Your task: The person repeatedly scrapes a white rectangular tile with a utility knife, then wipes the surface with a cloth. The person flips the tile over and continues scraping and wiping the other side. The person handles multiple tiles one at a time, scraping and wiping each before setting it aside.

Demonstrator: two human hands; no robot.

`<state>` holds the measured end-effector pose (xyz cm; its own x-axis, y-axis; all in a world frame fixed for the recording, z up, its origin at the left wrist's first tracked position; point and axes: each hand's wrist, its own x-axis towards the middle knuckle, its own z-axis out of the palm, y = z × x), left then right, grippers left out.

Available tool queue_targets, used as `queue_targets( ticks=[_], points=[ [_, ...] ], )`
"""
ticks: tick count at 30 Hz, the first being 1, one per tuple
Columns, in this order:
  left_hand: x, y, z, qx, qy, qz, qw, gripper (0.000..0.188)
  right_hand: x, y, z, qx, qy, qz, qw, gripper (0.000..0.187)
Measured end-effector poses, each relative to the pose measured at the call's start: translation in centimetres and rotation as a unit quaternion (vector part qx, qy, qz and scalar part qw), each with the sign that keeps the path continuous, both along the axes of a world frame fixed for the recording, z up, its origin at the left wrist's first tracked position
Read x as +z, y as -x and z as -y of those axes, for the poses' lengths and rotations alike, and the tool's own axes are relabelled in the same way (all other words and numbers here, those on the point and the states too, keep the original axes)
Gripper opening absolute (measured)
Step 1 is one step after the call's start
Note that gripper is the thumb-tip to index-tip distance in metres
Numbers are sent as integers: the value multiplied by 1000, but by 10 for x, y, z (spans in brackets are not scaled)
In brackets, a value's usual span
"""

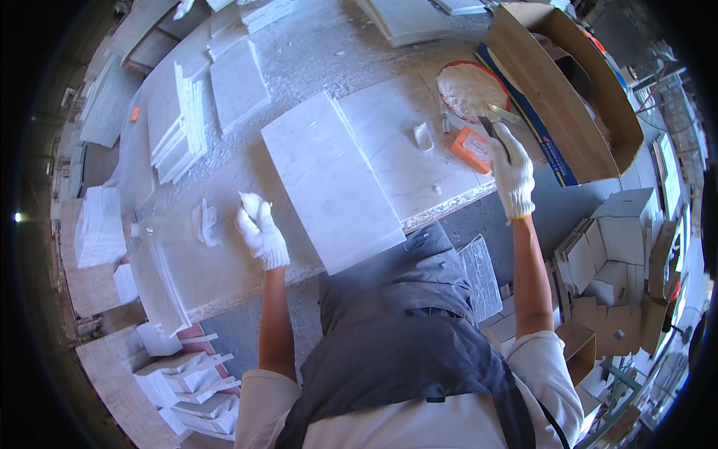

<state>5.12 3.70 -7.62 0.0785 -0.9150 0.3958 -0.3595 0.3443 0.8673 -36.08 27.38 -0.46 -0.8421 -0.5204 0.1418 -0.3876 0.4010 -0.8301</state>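
My right hand (514, 178), in a white knit glove, grips a putty knife (488, 127). Its dark blade points at a round red-rimmed dish (462, 93) of white paste. Against that hand's left side lies an orange box (473, 150). My left hand (262, 233), also gloved, hovers low over the bench's left part with its fingers curled in; what they hold, if anything, cannot be made out. Between both hands a pale marble-look tile (329, 183) lies on top of a stack and reaches the bench's front edge.
A large open cardboard box (572, 90) stands at the right. A small white cup-like piece (423, 137) lies near the dish. Stacked tiles (179, 127) sit at the left, beyond a clear plastic bottle (161, 228) and a crumpled white cloth (206, 223). White cartons (628, 213) fill the lower right.
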Motion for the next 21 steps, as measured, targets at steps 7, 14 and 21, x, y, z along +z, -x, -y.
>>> queue_targets(
  ticks=[7,14,21],
  points=[
    [-24,3,-6,43,-37,76,995,48,3,28,34,87,-119,-186,971,35],
    [-17,7,-10,46,-37,82,995,49,1,37,58,103,-171,-189,961,26],
    [-13,8,-12,62,-26,114,991,51,-12,49,61,98,-130,-78,984,34]
  ],
)
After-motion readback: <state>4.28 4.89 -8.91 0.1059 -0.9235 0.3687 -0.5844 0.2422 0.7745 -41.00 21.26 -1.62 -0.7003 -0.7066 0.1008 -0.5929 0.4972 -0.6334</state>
